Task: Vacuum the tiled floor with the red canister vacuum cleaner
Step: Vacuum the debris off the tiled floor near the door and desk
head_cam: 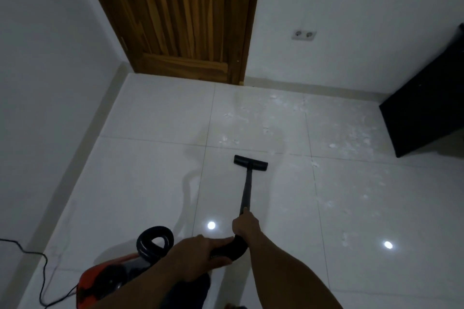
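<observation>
Glossy white tiled floor (pixel 150 183), white debris (pixel 351 143) near wooden door (pixel 180 20)

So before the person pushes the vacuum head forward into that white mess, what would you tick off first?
1. Both hands on the tool: ok. The right hand grips the wand; the left hand holds the curved handle end.
2. Floor head flat on the tile: ok, as far as the picture shows.
3. White debris ahead of the head: ok, it lies beyond and to the right, towards the wall.
4. Hose free: ok, it loops above the red canister.
5. Power cable out of the path: ok, it trails off left.
6. Vacuum running: cannot tell.
</observation>
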The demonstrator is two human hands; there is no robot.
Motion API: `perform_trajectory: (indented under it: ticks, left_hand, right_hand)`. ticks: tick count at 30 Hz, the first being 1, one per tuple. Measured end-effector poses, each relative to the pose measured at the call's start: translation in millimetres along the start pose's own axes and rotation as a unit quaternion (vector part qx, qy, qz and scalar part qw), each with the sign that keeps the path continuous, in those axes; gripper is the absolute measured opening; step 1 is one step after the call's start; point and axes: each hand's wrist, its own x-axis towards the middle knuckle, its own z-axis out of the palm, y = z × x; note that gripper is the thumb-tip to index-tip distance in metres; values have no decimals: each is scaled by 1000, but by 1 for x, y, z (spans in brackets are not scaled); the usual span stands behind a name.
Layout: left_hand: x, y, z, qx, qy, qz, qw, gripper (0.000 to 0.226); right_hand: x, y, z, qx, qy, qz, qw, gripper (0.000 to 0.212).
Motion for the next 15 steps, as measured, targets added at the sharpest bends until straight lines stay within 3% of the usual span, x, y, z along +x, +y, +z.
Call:
perform_trajectory:
  ticks: [3,9,15]
  left_hand:
    - [13,-19,-24,10,-24,4,1000,63]
    - [29,-56,-65,-6,-20,-40,999,55]
    - [43,-82,-104,-10,-29,-69,997,59]
  right_hand:
    - [13,-27,-2,5,2,0,1000,59]
    - [40,-89,5,-8,-17,5,1000,72]
    - [66,-137,9,-10,-29,3,1000,67]
